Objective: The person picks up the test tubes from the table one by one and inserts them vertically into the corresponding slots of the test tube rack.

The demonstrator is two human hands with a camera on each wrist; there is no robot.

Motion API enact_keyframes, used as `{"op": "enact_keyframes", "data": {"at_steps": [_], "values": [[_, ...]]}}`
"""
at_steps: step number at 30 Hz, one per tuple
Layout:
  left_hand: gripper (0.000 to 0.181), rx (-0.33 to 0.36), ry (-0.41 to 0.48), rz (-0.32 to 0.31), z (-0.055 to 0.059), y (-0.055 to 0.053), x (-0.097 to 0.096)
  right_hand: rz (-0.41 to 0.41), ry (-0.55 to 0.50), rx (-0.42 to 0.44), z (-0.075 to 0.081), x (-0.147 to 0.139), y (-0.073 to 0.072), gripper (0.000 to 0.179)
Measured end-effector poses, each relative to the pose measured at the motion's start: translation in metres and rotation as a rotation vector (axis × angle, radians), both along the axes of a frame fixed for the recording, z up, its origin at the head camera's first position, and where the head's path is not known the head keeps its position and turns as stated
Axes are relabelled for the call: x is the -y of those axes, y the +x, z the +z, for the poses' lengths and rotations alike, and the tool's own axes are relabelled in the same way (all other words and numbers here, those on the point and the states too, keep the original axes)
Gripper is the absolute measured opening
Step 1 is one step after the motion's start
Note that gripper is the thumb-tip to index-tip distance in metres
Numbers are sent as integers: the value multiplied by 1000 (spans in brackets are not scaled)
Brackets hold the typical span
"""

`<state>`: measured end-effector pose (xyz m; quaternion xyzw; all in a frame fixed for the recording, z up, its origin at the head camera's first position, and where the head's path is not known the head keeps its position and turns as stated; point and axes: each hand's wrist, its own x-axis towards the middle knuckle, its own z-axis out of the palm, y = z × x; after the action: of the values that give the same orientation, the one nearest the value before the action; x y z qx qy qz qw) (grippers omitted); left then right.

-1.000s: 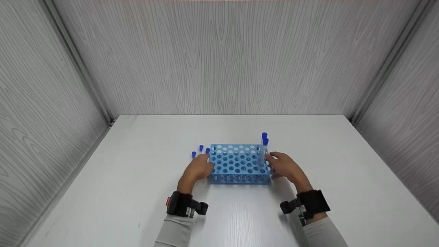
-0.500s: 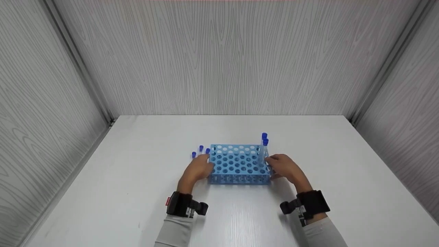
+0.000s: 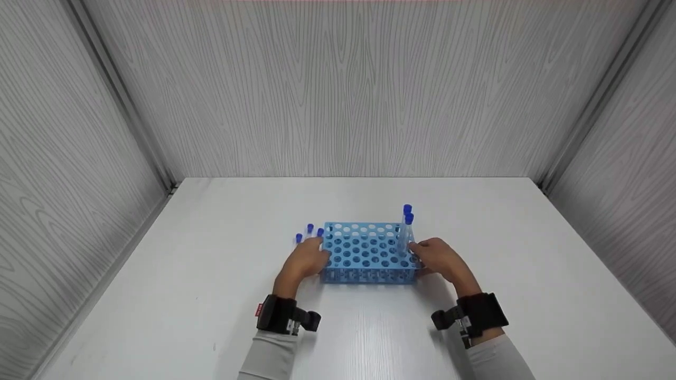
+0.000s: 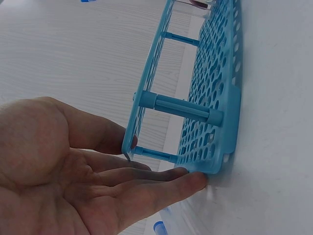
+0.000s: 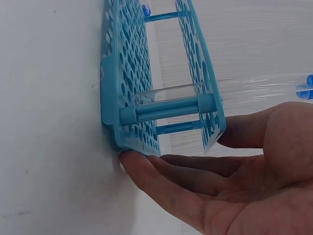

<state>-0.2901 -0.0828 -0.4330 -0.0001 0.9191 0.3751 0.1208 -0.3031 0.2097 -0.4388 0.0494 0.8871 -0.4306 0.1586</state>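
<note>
A blue test tube rack [image 3: 364,248] with rows of round holes stands on the white table between both hands. My left hand [image 3: 306,257] grips its left end; in the left wrist view the thumb [image 4: 105,132] lies at the top plate and the fingers reach to the base. At the opposite end my right hand [image 3: 439,257] holds the rack the same way, thumb [image 5: 244,129] on the top plate, fingertips at the bottom corner. Capped clear test tubes [image 3: 405,235] stand upright in the rack's right side, their blue caps above the top plate.
Several more blue-capped tubes [image 3: 310,228] are just beyond my left hand, partly hidden by it. The white table [image 3: 211,295] meets a grey wood-grain wall [image 3: 338,95] at the back, with panels at either side.
My right hand has closed in on the rack's right end, its raised forefinger coming down. The left hand and the rack stay where they were.
</note>
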Motion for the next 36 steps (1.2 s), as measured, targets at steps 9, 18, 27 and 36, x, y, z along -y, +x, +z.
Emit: {"op": "enact_keyframes", "data": {"at_steps": [9,18,27,36], "values": [[56,8,0,6,1,0,0,11,-7,-12,0,-2,2,49],[56,21,7,14,0,-1,0,17,-1,-6,0,-2,1,47],[55,29,16,17,2,-1,-1,30,-4,-27,-1,-4,1,47],[55,38,13,28,2,0,-1,42,16,-24,-1,-5,0,48]]}}
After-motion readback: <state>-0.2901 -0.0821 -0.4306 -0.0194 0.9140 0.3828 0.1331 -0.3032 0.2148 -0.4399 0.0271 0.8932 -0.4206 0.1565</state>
